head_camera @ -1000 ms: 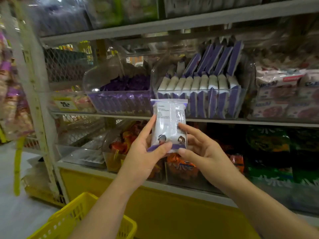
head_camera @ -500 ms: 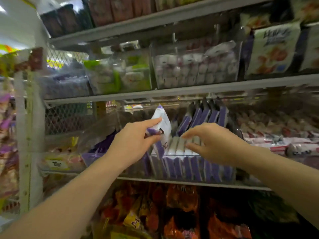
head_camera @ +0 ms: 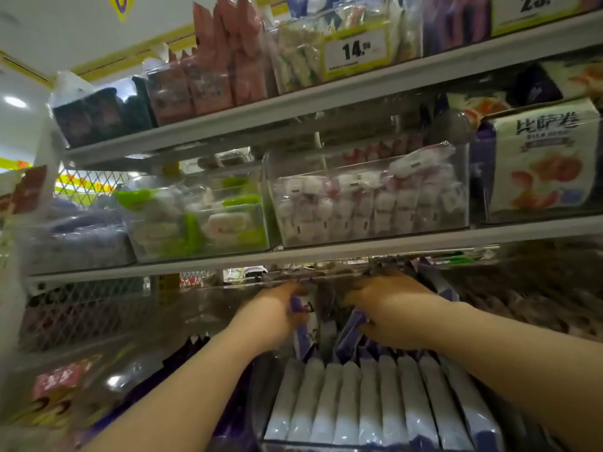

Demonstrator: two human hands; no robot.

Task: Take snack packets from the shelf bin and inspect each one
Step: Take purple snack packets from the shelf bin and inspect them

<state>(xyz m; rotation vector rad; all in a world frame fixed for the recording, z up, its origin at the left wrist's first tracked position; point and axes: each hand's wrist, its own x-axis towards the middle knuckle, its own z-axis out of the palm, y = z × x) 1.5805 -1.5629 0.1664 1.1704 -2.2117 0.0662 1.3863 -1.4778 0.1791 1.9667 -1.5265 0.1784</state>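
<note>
A clear shelf bin [head_camera: 326,443] holds a front row of white-and-purple snack packets [head_camera: 368,399] standing on edge, with more purple packets behind. My left hand [head_camera: 270,316] grips one white-and-purple packet [head_camera: 305,324] and holds it down in the back of the bin. My right hand [head_camera: 391,308] reaches into the back row beside it, fingers curled around the purple packets [head_camera: 350,334] there. Both hands are blurred by motion, and the fingertips are hidden among the packets.
A shelf board [head_camera: 293,256] runs just above the hands. On it stand clear bins of green-white snacks [head_camera: 202,220] and pink-white snacks [head_camera: 365,203]. A purple-packet bin [head_camera: 156,380] sits left of my arms, brown packets [head_camera: 538,295] to the right. A 14.99 price tag [head_camera: 357,50] hangs higher up.
The packet that both hands held in front of the shelf went up with my left hand and into the bin. My right hand let go and reached into the back row. The camera tilted upward.
</note>
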